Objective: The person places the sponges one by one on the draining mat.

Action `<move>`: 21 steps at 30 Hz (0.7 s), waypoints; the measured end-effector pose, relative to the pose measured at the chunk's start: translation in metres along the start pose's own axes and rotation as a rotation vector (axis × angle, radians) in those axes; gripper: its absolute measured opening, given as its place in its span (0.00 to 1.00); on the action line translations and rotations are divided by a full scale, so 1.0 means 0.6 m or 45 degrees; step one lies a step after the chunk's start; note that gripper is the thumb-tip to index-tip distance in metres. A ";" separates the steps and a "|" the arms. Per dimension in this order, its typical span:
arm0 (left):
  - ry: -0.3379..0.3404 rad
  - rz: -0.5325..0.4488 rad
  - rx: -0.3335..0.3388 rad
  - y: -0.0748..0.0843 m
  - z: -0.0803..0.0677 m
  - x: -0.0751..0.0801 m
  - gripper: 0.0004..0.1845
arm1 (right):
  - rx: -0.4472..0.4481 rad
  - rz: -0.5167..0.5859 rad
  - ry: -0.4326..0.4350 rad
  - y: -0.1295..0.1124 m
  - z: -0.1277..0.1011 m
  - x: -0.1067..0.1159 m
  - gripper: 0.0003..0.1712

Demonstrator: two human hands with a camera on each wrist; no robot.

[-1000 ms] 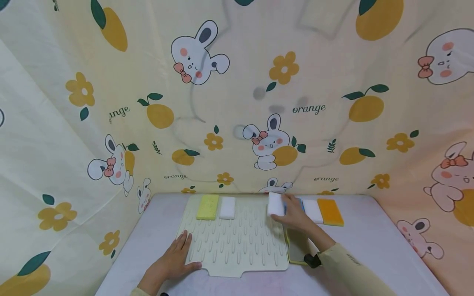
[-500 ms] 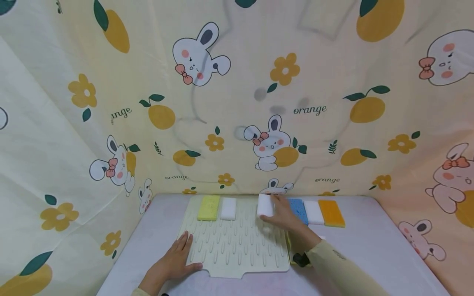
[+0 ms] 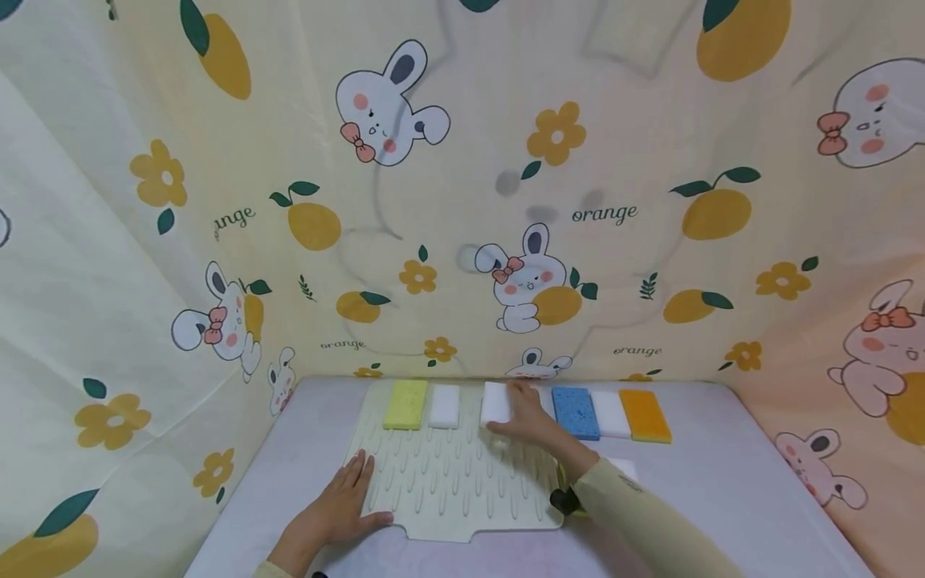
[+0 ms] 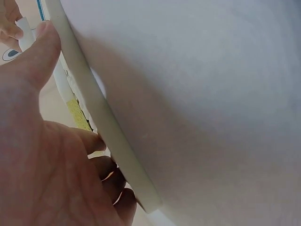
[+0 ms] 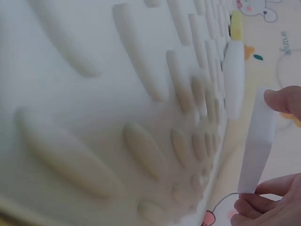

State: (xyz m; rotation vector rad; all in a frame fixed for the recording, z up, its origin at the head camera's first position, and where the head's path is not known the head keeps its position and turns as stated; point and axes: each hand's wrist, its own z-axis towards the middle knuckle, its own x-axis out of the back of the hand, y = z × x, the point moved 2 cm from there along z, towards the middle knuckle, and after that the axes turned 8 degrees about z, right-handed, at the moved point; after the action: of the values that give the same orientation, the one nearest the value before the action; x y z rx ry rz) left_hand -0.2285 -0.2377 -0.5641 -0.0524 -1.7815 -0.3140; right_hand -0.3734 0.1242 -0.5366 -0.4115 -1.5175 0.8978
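My right hand (image 3: 526, 413) pinches a white sponge block (image 3: 495, 404) between thumb and fingers, over the back of a cream ridged mat (image 3: 433, 518). In the right wrist view this white block (image 5: 257, 141) stands on edge, apart from the mat's ridges. My left hand (image 3: 340, 502) rests with fingers extended at the mat's left front corner. Seen from the left wrist, thumb and fingertips touch the mat's edge (image 4: 110, 127). A yellow sponge (image 3: 406, 405) and another white sponge (image 3: 444, 406) lie side by side on the mat's back left.
Right of the mat, a blue sponge (image 3: 576, 413), a white sponge (image 3: 611, 415) and an orange sponge (image 3: 646, 415) lie in a row on the pale tabletop (image 3: 708, 498). The right forearm partly covers a yellow-edged item beside the mat. A printed curtain (image 3: 462, 185) closes off the back and sides.
My right hand has carried the white sponge block leftward above the mat, towards the other two sponges, uncovering the blue sponge. The left hand has stayed in place.
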 end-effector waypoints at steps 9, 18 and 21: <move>0.013 -0.009 -0.016 0.003 -0.003 0.004 0.62 | 0.019 0.004 -0.037 -0.007 0.019 -0.019 0.61; -0.007 -0.003 -0.001 0.000 0.001 0.000 0.63 | -0.034 -0.003 -0.078 -0.008 0.039 -0.037 0.61; -0.010 0.005 0.006 -0.002 0.001 -0.001 0.64 | -0.056 -0.005 -0.091 -0.005 0.046 -0.044 0.61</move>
State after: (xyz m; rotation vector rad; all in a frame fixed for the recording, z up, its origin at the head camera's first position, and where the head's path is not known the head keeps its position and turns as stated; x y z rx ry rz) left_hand -0.2294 -0.2384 -0.5648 -0.0536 -1.7895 -0.3068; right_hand -0.3942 0.0954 -0.5501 -0.4119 -1.6054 0.8855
